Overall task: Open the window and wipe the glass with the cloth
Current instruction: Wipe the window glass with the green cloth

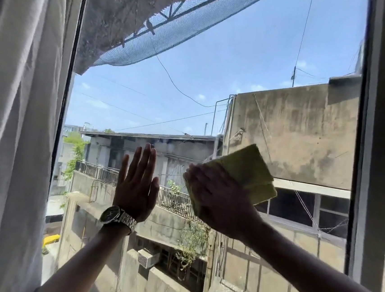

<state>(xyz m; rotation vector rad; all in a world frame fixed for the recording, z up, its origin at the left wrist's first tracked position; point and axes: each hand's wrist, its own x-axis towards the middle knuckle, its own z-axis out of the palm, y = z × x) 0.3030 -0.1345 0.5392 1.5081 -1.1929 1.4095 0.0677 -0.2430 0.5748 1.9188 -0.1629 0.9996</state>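
Observation:
A large window pane point(217, 77) fills the view, with buildings and blue sky behind it. My left hand point(137, 185), with a metal wristwatch on the wrist, lies flat against the glass, fingers straight and pointing up, holding nothing. To its right my right hand point(219, 200) presses a folded yellow-green cloth point(245, 169) against the glass. The cloth sticks out above and to the right of the fingers. My right hand looks slightly blurred.
A white curtain point(16, 129) hangs along the left side, next to the dark left edge of the frame point(65, 100). A thick grey upright frame bar point(375, 140) stands at the right, with another pane beyond it. Dark netting point(152, 17) hangs outside at the top.

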